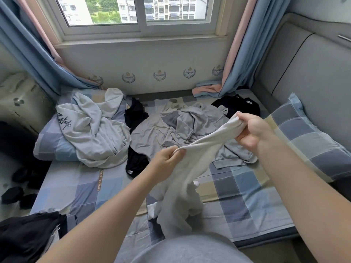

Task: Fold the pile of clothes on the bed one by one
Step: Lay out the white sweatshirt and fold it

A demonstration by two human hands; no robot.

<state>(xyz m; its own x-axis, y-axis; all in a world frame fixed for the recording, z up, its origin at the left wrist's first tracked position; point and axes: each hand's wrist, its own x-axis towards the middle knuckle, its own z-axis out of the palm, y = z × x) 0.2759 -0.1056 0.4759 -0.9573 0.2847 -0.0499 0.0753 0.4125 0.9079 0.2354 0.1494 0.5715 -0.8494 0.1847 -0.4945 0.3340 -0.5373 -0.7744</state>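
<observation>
White garment (191, 168), at centre frame, is pinched closed along one edge by left hand (167, 160) at 7 o'clock and right hand (252, 130) at 2 o'clock; risk: its hanging bulk bunches on the bed (76, 188), skewing the fold.

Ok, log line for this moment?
left hand: gripping white garment | right hand: gripping same | garment: lifted, unfolded | pile: waiting

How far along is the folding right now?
Early. Only the black shirt by the window looks laid flat, maybe folded. Left hand and right hand hold a white garment, unfolded. The grey clothes, pale hoodie and black garment remain.
</observation>
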